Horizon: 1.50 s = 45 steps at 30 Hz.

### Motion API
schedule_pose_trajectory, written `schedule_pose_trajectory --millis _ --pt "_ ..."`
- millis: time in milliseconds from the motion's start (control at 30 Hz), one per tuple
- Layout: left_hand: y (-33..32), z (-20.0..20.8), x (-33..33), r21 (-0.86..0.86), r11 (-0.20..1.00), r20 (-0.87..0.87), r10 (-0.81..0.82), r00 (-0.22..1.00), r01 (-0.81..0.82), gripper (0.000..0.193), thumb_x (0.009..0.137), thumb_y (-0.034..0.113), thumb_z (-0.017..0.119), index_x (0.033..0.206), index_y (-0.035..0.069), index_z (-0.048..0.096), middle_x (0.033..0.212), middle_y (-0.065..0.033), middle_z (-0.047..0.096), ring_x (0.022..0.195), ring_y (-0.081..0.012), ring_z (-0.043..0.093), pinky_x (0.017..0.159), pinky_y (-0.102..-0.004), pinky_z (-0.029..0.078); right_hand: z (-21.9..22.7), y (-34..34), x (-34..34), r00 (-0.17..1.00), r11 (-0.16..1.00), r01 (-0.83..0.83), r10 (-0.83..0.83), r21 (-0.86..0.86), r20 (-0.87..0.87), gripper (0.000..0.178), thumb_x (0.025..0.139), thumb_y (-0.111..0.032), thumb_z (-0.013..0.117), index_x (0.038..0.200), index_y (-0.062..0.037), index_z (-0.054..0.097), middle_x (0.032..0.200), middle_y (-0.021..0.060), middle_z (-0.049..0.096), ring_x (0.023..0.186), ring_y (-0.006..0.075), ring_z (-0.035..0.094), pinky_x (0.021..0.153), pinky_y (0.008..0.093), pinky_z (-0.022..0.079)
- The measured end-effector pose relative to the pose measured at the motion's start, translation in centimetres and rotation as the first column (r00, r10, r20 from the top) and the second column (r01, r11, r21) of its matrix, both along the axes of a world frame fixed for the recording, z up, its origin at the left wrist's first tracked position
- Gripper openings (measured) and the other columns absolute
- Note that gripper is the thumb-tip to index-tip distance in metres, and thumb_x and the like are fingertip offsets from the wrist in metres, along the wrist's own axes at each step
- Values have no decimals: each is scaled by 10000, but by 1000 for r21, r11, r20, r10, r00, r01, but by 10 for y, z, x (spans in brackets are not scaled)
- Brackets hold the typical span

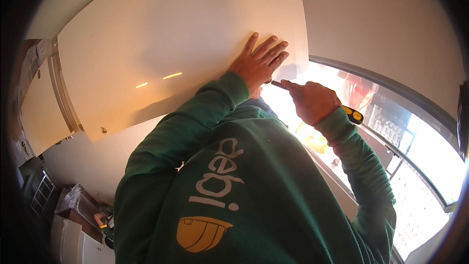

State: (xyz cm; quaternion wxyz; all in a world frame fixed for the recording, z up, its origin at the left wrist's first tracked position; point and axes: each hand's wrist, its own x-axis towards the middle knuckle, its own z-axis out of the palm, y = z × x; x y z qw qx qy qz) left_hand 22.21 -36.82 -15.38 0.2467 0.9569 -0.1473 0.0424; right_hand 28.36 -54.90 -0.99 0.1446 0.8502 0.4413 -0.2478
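Note:
My left hand (pixel 261 63) lies flat with its fingers spread on a large pale board (pixel 122 34), near the board's right-hand corner. My right hand (pixel 315 101) is wrapped around a hand tool with a black-and-yellow handle (pixel 353 115). The handle's end sticks out behind my fist, beside my sleeve. From the front of the fist a narrow dark part (pixel 278 84) reaches left, toward the board's edge just below my left hand. Its tip is hidden there, so I cannot tell what kind of tool it is.
A bright window (pixel 415 142) with a dark frame runs along the right side. Beyond the board's left edge is another pale panel (pixel 43 110). At the lower left are a brown box (pixel 80 208) with clear plastic and another person's arm (pixel 101 221).

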Motion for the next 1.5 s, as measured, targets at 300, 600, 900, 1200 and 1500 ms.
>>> schedule_pose_trajectory --millis 300,600,900,1200,1500 --pt "-4 -4 -7 8 1000 -18 17 1000 -17 1040 623 134 865 1579 135 455 1700 -38 369 1586 -279 295 1281 -601 225 -2 20 11 991 972 23 -54 -236 -124 408 986 -164 539 1357 -245 689 923 87 766 857 284 758 757 459 617" --pt "-15 -9 -9 20 998 33 55 998 -56 973 685 163 884 1562 134 463 1694 -34 375 1584 -246 305 1279 -579 241 -13 1 18 971 969 -217 226 -114 71 362 1038 -233 559 1367 -276 702 763 103 726 691 287 717 605 455 569" --pt "-21 32 -72 -409 814 21 460 888 -412 491 835 210 816 1272 73 639 1339 -114 642 1226 -278 590 1083 -514 432 -18 -30 43 997 994 -32 39 106 -65 325 1070 -267 539 1315 -108 682 736 173 696 703 396 695 651 506 562" --pt "-91 24 -93 -486 -389 -859 378 346 -782 454 1037 473 667 976 23 660 879 -56 744 874 -119 693 722 -292 539 -18 -14 49 935 943 -332 325 -33 -143 488 1046 -160 575 1526 -246 541 829 135 675 763 326 686 677 463 576" --pt "-97 1 -78 -398 -681 -916 266 299 -615 843 878 592 821 1258 -103 534 1063 -155 695 865 -229 759 645 -324 636 -24 -2 63 882 905 -423 422 40 -208 414 1027 -166 601 1435 -218 641 850 160 737 757 370 710 677 478 578"
